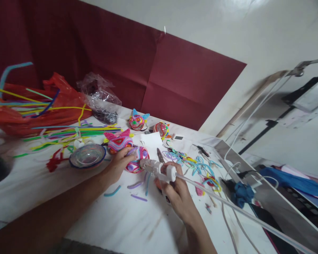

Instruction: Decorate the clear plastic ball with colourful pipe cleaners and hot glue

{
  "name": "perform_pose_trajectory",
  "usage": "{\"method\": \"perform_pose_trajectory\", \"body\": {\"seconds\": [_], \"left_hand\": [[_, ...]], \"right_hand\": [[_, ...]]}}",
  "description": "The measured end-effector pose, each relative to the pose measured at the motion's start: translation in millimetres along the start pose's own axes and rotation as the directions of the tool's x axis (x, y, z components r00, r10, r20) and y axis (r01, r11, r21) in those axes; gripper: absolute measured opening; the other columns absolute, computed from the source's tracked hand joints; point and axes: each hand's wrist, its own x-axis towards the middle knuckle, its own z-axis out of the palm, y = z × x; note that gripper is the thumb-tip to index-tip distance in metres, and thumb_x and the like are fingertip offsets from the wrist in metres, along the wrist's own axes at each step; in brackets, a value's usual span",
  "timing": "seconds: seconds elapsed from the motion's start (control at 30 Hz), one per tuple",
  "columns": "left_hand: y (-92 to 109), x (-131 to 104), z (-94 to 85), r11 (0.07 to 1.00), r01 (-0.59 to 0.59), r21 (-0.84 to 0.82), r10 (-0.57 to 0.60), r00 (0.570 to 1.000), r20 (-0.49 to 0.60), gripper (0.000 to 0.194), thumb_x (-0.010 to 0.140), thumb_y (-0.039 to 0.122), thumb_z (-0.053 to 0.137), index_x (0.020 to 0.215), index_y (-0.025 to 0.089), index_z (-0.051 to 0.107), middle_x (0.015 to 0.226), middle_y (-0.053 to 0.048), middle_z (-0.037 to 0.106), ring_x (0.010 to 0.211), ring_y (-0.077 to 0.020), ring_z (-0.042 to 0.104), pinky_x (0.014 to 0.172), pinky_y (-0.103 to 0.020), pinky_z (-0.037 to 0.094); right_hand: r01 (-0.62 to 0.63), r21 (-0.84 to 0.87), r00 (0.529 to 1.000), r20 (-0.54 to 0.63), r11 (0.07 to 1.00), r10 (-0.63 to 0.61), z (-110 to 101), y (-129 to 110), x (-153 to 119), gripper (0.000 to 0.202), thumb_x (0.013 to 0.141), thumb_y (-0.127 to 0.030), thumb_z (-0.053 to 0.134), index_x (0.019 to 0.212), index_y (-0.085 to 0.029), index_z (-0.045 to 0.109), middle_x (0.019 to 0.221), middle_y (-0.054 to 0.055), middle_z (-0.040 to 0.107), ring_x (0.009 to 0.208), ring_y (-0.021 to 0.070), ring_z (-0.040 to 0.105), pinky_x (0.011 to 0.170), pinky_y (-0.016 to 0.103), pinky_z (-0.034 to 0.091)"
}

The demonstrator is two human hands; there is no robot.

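My left hand (121, 163) grips a round craft piece (141, 153) covered in pink, blue and purple coiled pipe cleaners. In my right hand (178, 192) is a white hot glue gun (153, 166), its nozzle end at the piece's right side. A long pale glue stick (228, 203) runs out of the gun's back toward the lower right. Beneath the gun a pair of scissors (160, 155) lies partly hidden. Just behind my left fingers sits a finished-looking pink-eared piece (119, 142). Short cut pipe cleaners (139, 198) lie in front of the hands.
Left stand a clear bowl (87, 156), loose pipe cleaners (76, 133) and a red plastic bag (66, 107). Two more decorated pieces, one blue-eared (136, 121), sit at the back near white paper (151, 140). Pipe-cleaner scraps (201, 165) and cables (228, 222) lie right.
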Motion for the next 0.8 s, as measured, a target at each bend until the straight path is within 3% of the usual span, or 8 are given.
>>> {"method": "perform_pose_trajectory", "body": {"seconds": [0.17,0.53,0.8], "left_hand": [[4.4,-1.2,2.0,1.000,0.008,0.001,-0.008,1.000,-0.021,0.031,0.065,0.027,0.075,0.095,0.019,0.073,0.091,-0.003,0.075,0.089,-0.0238,0.068,0.080,-0.031,0.049],[4.0,-0.5,1.4,1.000,0.026,-0.001,-0.026,0.999,-0.039,0.028,0.063,0.025,0.075,0.090,0.020,0.074,0.087,-0.002,0.074,0.088,-0.0233,0.066,0.080,-0.032,0.049],[6.4,-1.3,2.9,0.999,0.040,-0.009,-0.040,0.998,-0.057,0.031,0.058,0.024,0.079,0.088,0.019,0.072,0.083,-0.002,0.073,0.085,-0.0241,0.066,0.079,-0.033,0.048]], "right_hand": [[-0.052,0.022,0.997,0.055,0.998,0.051,-0.3,1.4,-1.9,0.024,0.089,-0.026,0.052,0.113,-0.023,0.049,0.083,-0.001,0.051,0.070,0.0165,0.048,0.062,0.028,0.040],[0.016,0.058,0.999,-0.035,0.998,-0.014,-6.9,1.0,0.9,0.022,0.087,-0.025,0.054,0.109,-0.023,0.054,0.098,0.005,0.057,0.085,0.0205,0.057,0.073,0.031,0.048],[-0.109,0.226,0.994,-0.008,0.968,0.113,-11.5,-0.8,2.5,0.021,0.085,-0.028,0.054,0.106,-0.026,0.053,0.076,0.001,0.058,0.062,0.0193,0.051,0.057,0.032,0.044]]}}
